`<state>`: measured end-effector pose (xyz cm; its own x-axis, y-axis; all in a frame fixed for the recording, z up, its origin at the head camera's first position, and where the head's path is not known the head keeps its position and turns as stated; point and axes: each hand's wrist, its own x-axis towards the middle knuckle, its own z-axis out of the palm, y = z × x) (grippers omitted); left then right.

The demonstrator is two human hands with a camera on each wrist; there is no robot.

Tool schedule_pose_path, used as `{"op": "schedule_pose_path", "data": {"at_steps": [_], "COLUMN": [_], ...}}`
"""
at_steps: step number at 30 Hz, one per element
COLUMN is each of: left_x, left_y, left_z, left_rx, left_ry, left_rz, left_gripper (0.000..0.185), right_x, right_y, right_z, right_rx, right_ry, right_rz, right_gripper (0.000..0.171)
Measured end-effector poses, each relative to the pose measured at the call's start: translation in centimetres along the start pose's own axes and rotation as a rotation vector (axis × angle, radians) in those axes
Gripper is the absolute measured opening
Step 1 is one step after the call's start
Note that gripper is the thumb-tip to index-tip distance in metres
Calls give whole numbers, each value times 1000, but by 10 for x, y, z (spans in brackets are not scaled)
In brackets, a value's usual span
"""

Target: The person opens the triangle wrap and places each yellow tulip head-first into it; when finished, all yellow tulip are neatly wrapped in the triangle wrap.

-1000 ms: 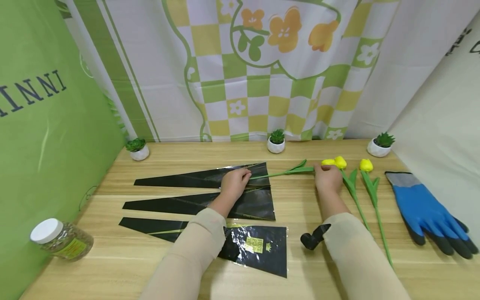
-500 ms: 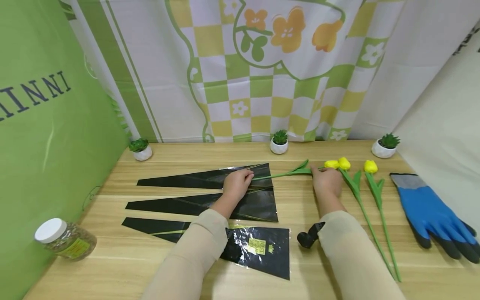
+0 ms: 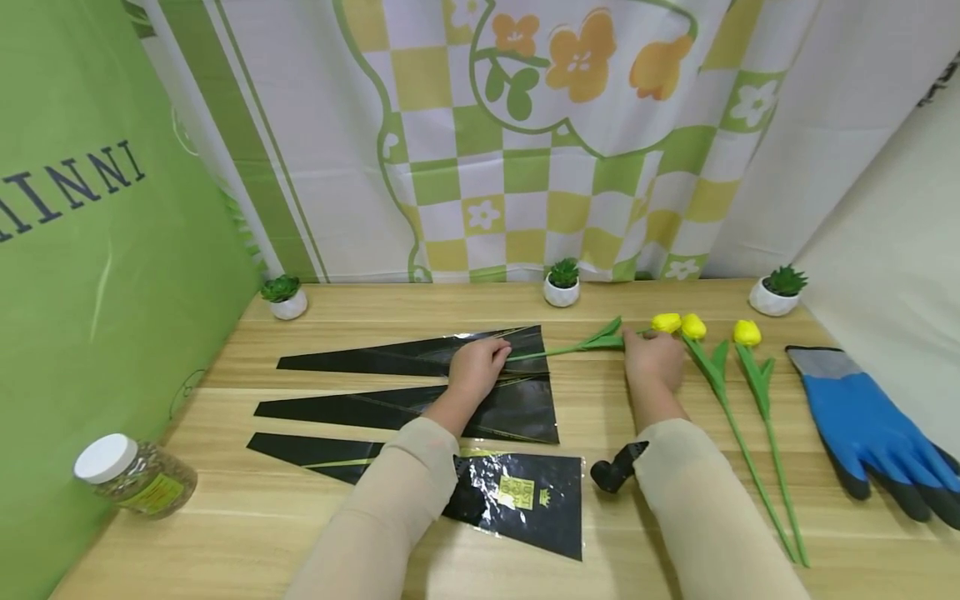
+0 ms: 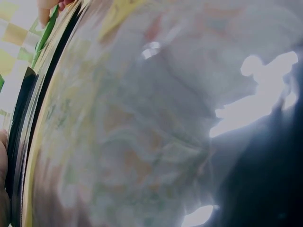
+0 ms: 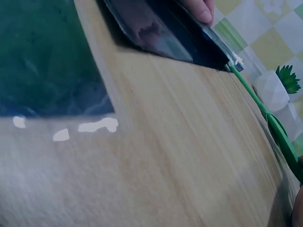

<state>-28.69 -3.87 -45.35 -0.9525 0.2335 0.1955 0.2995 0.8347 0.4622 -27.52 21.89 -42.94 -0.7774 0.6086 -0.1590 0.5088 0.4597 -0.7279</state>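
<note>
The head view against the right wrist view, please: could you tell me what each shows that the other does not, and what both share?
Only the head view shows both hands at once, the left hand on the topmost black tapered plastic sleeve and the right hand at the yellow artificial tulip, plus the blue rubber glove and white-lidded jar. Only the right wrist view shows, close up, the tulip's green stem entering the sleeve's open mouth. Both share the light wooden table, sleeve, stem and a small potted succulent.
</note>
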Motion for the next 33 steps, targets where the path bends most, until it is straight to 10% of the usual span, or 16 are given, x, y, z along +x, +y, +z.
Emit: {"op": "schedule_pose_path", "data": {"at_steps": [20,33], "left_x": [1,-1], "left_y": [2,6], "left_z": [0,-4], "left_rx": [7,-33], "left_ry": [48,63], "left_rz": [23,20], "left_gripper": [28,27], "right_x": [-13,-32], "right_y": [-18,-29], "right_z": [17,41], "right_rx": [853,880], "right_ry": [-14,-56], "right_rz": [175,143], "right_gripper": [26,22]}}
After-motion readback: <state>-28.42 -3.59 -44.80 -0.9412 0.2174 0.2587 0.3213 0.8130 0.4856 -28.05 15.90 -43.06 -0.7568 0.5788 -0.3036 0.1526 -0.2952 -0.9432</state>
